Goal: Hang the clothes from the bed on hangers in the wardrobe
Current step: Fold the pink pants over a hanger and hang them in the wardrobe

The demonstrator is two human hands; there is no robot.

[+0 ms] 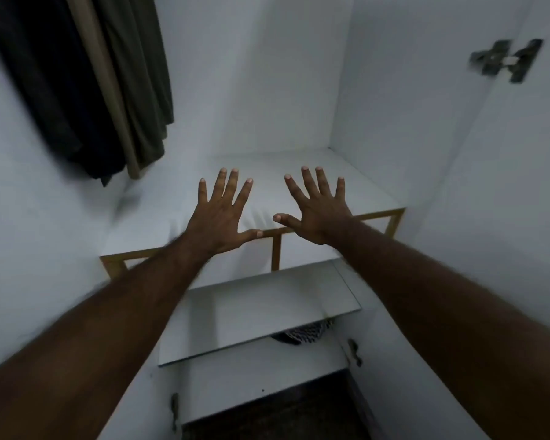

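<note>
White wardrobe [254, 74], dark clothes [77, 90], hands [218, 222] [318, 214] spread

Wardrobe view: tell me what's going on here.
A person reaches both bare arms into a white wardrobe. The left hand and right hand are held out over the white wood-edged shelf, fingers spread, holding nothing. At the upper left hang black, tan and olive-green garments. A black-and-white patterned cloth lies under the lower grey shelf.
</note>
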